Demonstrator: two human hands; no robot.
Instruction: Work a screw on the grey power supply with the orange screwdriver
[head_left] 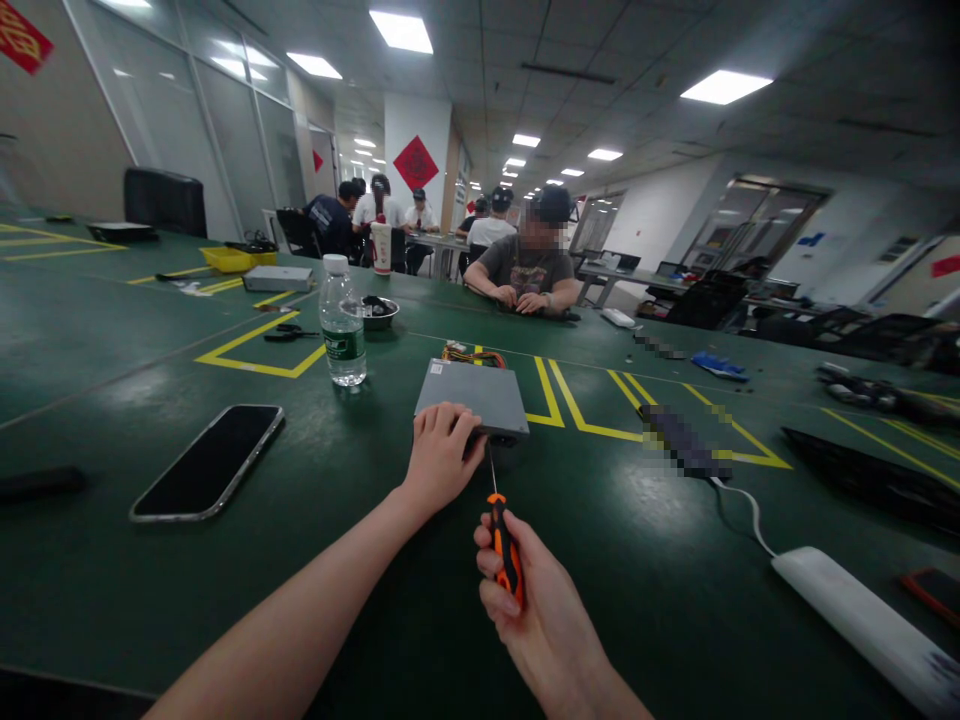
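R hand [529,590] first: its fingers are closed round the handle of 1 screwdriver [506,550], orange & black. The thin rod points away from me, & its end is at the near side of 1 gray metal box [476,385]. Can't tell thru my head cam if it sits in a screw. L hand [442,455] bends over the near edge of the box, left of the rod: fingers on top, a bit apart, thumb down by the near side, so it has hold of that edge. So I count 2 hands, 1 tool, 1 box.

The box lies flat on the green table [360,450], in the mid., w/ a bunch of wires [484,356] at its far side, too small to count.

On the L: 1 phone [210,462], 1 water bottle [343,350], 1 metal bowl [386,321] partly behind it w/ dark stuff in, 1 cup [382,250] farther back, 1 yellow tray [225,264].

On the R: 1 white bar [862,620] w/ 1 cord [756,510]. 1 person [525,265] sits across, 2 hands close together.
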